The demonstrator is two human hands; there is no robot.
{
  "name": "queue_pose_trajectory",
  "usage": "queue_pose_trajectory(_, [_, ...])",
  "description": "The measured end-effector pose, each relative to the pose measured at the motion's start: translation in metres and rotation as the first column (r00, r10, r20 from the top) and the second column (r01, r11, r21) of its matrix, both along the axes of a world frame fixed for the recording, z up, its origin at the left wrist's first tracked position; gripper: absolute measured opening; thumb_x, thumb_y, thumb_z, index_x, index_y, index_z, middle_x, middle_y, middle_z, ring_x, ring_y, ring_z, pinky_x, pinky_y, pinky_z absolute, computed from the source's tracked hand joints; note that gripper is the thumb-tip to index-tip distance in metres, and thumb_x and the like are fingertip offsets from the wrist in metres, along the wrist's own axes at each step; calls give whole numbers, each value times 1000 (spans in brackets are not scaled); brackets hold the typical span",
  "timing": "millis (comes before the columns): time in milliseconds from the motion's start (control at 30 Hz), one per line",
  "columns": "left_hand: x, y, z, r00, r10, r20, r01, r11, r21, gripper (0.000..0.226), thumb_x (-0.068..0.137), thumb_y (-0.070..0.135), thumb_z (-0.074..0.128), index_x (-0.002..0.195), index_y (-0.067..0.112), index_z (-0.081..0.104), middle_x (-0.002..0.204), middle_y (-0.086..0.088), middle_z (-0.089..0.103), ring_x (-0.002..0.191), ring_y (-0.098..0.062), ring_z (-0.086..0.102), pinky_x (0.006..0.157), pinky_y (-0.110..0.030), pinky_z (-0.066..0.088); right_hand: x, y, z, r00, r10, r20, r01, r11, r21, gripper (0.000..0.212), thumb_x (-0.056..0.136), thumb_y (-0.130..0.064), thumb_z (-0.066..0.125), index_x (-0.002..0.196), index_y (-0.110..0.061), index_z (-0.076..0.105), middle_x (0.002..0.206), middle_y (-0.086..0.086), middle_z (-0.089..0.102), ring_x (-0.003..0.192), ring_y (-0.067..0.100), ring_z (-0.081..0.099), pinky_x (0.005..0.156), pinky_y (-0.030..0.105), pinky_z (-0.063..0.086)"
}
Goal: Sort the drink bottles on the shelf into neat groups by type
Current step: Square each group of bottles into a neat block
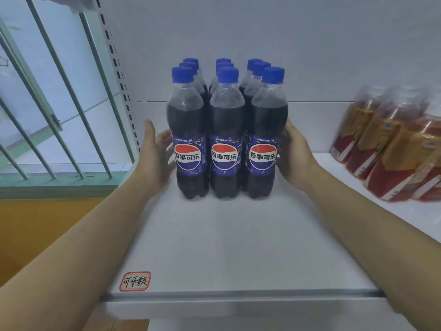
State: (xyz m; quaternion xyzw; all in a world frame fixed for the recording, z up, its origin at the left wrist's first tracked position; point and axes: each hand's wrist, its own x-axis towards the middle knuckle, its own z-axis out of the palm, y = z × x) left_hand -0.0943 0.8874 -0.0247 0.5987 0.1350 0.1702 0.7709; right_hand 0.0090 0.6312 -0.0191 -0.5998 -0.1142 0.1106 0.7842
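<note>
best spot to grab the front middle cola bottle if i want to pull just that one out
Take the front middle cola bottle by its shoulder just under the blue cap, coming from the front and above. Neighbouring bottles stand tight against both its sides, so only the front face and top are free. Both hands flank the block.

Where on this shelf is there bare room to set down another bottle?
Bare shelf runs from the cola bottles forward to the front edge, by the label sticker. A gap lies between the cola and the tea bottles. It is crowded at the block's sides, where the left hand and right hand sit.
</note>
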Motion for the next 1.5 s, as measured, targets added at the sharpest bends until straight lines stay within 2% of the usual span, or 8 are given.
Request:
queue_pose_trajectory(133, [6,-17,-9,999,-30,11,30,1000,-10,69,100,71,28,119,25,76,120,-6,75,110,-23,72,95,-42,57,-3,22,-19,984,114,-138,-93,984,149,58,99,-57,43,74,-24,84,85,0,79,74,16,76,62,28,60])
queue_pose_trajectory(267, [14,-22,-16,1000,19,20,-20,1000,11,66,103,60,35,66,33,82,81,5,80,69,-9,76,55,-23,58,3,27,-26,986,114,-122,-83,970,230,60,99,-57,44,70,-22,83,80,0,78,69,16,75,60,28,59])
queue_pose_trajectory(667, [11,-15,-19,995,-71,70,71,997,-1,70,102,69,19,111,32,78,116,1,77,107,-17,73,93,-37,58,-5,18,-23,992,90,-93,-66,971,231,61,103,-57,35,90,-23,84,101,3,79,90,20,76,76,34,60])
queue_pose_trajectory(800, [-8,-13,-2,994,87,72,-106,942,319,54,107,53,28,142,21,53,140,4,60,129,-13,56,116,-47,39,-8,4,-19,990,-81,113,101,978,-183,46,107,-49,34,138,-23,57,138,-4,61,131,20,55,113,43,40])
queue_pose_trajectory(967, [-60,-5,33,790,427,440,-609,466,641,20,87,28,48,91,13,60,83,1,61,72,-5,54,72,-21,50,-14,-54,-14,805,137,577,433,528,-730,44,101,-19,54,145,-18,49,145,5,54,129,24,53,109,35,38])
queue_pose_trajectory(1133, [-93,-97,29,944,-223,243,-37,660,750,18,84,29,51,72,20,61,64,3,62,61,-8,56,57,-19,43,-50,-125,-6,488,509,709,676,294,-676,40,96,-16,57,136,-19,57,134,2,59,129,26,46,101,47,40])
queue_pose_trajectory(1300, [-45,-200,-5,856,-459,-237,418,345,840,38,96,34,43,126,25,64,124,10,68,117,-9,60,104,-31,45,-53,-189,14,270,516,813,885,199,-420,33,88,-18,61,121,-16,65,125,4,61,133,33,43,97,50,30])
queue_pose_trajectory(1500, [54,-291,0,928,-289,-235,363,841,402,30,103,31,40,120,18,61,126,-7,65,117,-23,60,105,-43,45,-29,-277,34,100,274,957,922,336,-192,26,89,-21,60,111,-13,70,121,8,61,129,35,44,102,56,35])
